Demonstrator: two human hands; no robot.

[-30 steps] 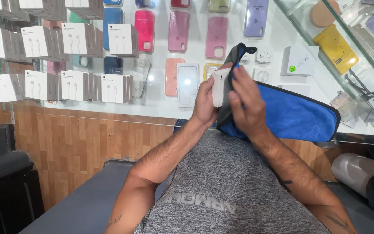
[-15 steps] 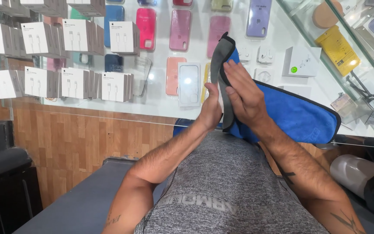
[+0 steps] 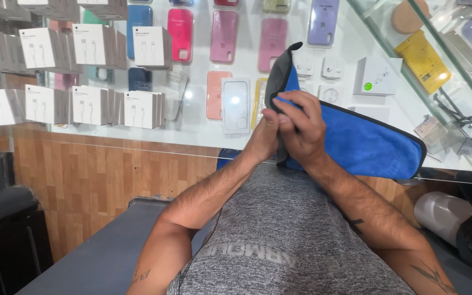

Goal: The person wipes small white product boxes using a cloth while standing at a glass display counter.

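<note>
A second ago a white object showed between the hands, pressed against the cloth; now the blue cloth has folded over it and nothing white shows, so whatever was being rubbed sits hidden inside the fold, or is gone; I cannot tell which. The right hand lies on the cloth's near end, fingers curled together and pressing the fabric down; the left hand is flat against it from the other side, fingers together and straight, fingertips meeting the right thumb, so the grey-backed edge of the cloth is pinched between the two palms and its tip stands up above the fingers.

The cloth is held over the glass counter, and its free end trails out beyond the right hand, low over the glass. Under the glass beyond the cloth lie phone cases in pink, lilac and peach; beyond the left hand from the cloth stand rows of white boxes; a yellow box lies beyond the cloth's far end. Nothing stands between hands and cloth.
</note>
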